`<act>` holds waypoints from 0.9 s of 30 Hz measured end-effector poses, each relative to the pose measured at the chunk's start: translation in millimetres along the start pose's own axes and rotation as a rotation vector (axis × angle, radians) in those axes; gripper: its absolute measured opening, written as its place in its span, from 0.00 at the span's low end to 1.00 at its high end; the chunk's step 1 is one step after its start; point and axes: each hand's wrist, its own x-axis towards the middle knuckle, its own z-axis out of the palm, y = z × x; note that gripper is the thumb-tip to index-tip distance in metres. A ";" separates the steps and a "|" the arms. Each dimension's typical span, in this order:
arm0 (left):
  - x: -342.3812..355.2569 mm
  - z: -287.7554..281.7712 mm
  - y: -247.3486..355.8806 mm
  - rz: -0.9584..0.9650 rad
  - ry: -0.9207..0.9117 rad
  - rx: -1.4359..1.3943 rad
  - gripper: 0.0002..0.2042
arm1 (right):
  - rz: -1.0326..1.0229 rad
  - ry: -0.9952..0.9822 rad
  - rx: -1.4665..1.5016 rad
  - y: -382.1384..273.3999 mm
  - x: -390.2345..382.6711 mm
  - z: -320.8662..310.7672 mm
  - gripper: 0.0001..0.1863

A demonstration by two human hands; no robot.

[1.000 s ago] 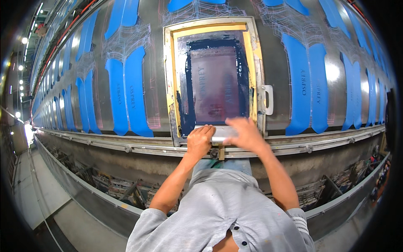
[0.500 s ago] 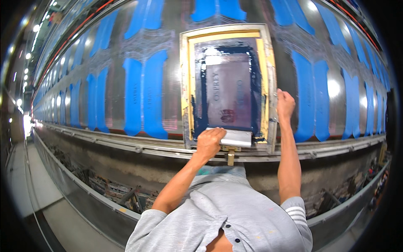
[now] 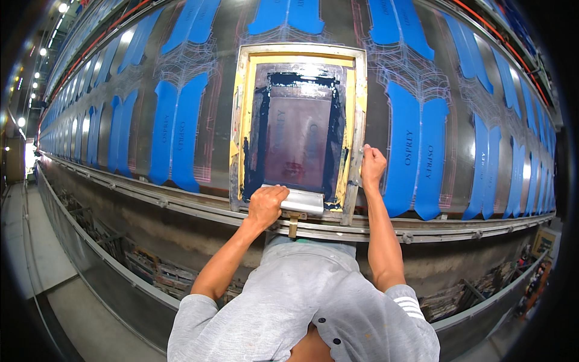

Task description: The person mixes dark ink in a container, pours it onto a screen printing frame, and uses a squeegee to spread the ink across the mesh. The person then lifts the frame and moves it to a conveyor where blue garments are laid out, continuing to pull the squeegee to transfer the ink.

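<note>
My left hand point(image 3: 267, 205) is closed around the left end of a silver squeegee point(image 3: 306, 201). The squeegee lies across the near end of a printing screen point(image 3: 313, 142), whose mesh is bordered by dark ink and yellow tape. Curled fingers of my right hand point(image 3: 374, 166) grip the right side of the screen's metal frame point(image 3: 360, 102). A small metal bracket point(image 3: 294, 225) sticks out from the frame's near edge, over the table rail. What lies under the screen shows only dimly through the mesh.
Rows of blue fabric pieces point(image 3: 416, 151) with dark lettering lie on the long grey table point(image 3: 223, 120), left, right and beyond the screen. A metal rail point(image 3: 386, 235) with small fittings runs along the near edge. Below it is a trough with clutter point(image 3: 163, 274).
Screen, squeegee and both hands now appear further left in the picture, as do the surroundings. Both hands keep their holds. Lettering on nearby blue pieces shows more clearly.
</note>
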 end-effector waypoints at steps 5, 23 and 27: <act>-10.6 -15.8 -13.3 -0.027 0.024 -0.065 0.20 | -0.025 -0.011 -0.058 -3.9 -8.2 16.7 0.19; 155.6 18.4 -106.4 0.106 0.330 0.070 0.15 | 0.002 0.035 -0.461 -21.3 -3.9 26.4 0.17; 267.6 -17.7 -134.6 -0.061 -0.012 0.020 0.18 | -0.444 0.197 -0.740 -41.3 -0.2 34.3 0.19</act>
